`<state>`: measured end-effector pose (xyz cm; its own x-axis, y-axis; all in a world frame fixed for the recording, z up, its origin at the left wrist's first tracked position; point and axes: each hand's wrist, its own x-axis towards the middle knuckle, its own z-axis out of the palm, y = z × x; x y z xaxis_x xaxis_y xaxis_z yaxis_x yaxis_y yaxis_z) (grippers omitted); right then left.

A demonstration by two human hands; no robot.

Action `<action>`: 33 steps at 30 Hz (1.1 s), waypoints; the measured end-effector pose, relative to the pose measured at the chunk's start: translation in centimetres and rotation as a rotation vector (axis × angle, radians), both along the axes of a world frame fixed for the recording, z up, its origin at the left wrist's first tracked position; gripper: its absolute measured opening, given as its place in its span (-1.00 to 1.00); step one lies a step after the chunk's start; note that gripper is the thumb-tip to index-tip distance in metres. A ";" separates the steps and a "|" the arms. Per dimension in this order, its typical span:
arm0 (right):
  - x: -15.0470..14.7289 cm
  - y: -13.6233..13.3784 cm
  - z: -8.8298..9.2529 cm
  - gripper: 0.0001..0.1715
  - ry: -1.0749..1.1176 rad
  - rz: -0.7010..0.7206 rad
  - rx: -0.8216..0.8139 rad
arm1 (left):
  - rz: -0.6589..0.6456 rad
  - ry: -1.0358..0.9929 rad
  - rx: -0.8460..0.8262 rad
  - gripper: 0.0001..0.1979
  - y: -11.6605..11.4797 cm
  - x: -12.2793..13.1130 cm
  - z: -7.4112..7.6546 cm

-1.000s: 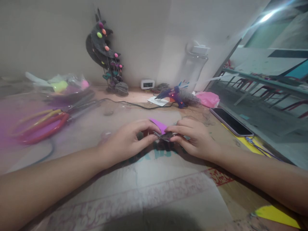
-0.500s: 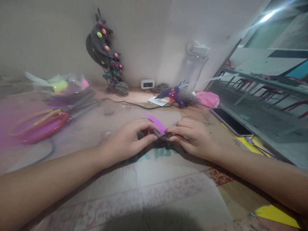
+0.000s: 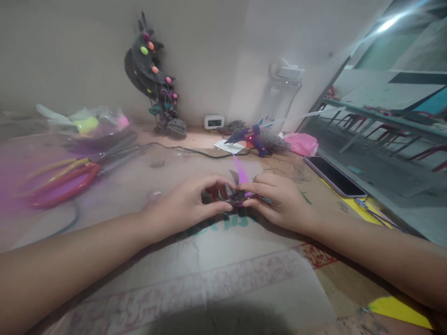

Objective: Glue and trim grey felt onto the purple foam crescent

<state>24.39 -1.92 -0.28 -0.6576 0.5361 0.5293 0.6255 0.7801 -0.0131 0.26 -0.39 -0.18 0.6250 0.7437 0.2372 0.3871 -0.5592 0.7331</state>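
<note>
Between my two hands, just above the table, is a small dark grey piece (image 3: pixel 238 198) with a purple strip (image 3: pixel 240 171) rising from it to a point. My left hand (image 3: pixel 195 197) is closed in a loose pinch on the dark piece's left side, thumb below and fingers above. On the right side, my right hand (image 3: pixel 275 200) pinches the same piece between thumb and fingers. What the piece is cannot be made out, as fingertips cover much of it.
A glue gun (image 3: pixel 249 137) with a lit red light rests behind my hands, its cord running left. Scissors (image 3: pixel 66 181) lie at left, a phone (image 3: pixel 335 177) at right. At the back stand a small digital clock (image 3: pixel 214 122), a clear bottle (image 3: pixel 281 100) and a grey moon ornament (image 3: pixel 146 65).
The purple strip has swung from leaning left to standing more upright, its tip higher. The dark piece has turned slightly between my fingers, and both hands stay in nearly the same place.
</note>
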 end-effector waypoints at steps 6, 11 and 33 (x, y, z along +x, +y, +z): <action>0.2 0.0 -0.1 -0.60 0.001 0.034 -0.061 | -0.024 -0.053 -0.132 -0.75 0.0 0.0 -0.2; 0.1 0.0 -0.1 -0.62 0.015 0.034 -0.060 | -0.041 -0.110 -0.138 -0.84 0.0 0.0 -0.4; 0.6 0.1 0.0 -0.66 0.030 -0.013 0.017 | 0.135 -0.122 0.065 -0.85 -0.5 0.0 0.3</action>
<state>24.97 -1.87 -0.28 -0.6342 0.5355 0.5577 0.6352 0.7721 -0.0192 0.22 -0.89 0.10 0.4846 0.7993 0.3553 0.3721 -0.5560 0.7433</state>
